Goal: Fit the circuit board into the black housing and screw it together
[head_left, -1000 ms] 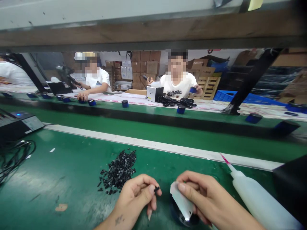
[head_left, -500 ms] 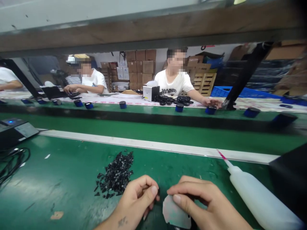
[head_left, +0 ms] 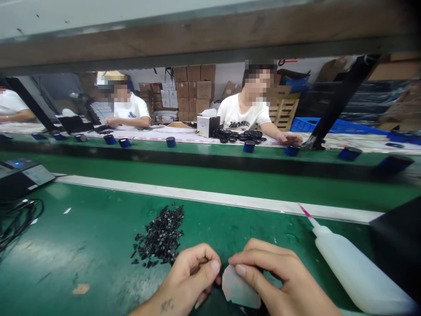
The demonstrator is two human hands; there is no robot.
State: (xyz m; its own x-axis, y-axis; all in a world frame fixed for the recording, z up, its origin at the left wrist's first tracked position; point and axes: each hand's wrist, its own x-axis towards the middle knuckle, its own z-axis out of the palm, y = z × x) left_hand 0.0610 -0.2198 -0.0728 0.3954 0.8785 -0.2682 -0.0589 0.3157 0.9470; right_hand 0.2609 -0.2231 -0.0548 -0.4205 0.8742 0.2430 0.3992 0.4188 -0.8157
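Observation:
My left hand (head_left: 192, 275) is at the bottom centre, its thumb and forefinger pinched together; the small black part seen earlier is hidden between them. My right hand (head_left: 279, 281) is just to its right, with thumb and fingers gripping a pale translucent sheet (head_left: 238, 289) held over a dark round object mostly hidden below it. The two hands nearly touch. A heap of small black parts (head_left: 161, 237) lies on the green mat just left of and beyond my left hand.
A white squeeze bottle (head_left: 355, 274) with a pink nozzle lies at the right, beside a dark box (head_left: 399, 245). A black device (head_left: 23, 175) and cables (head_left: 15, 219) sit at the left. Blue-black round pieces (head_left: 249, 146) ride the far conveyor, where other people work.
Both hands have dropped lower in view and closed together. The sheet has tipped flatter. The black part between my left fingertips is no longer visible.

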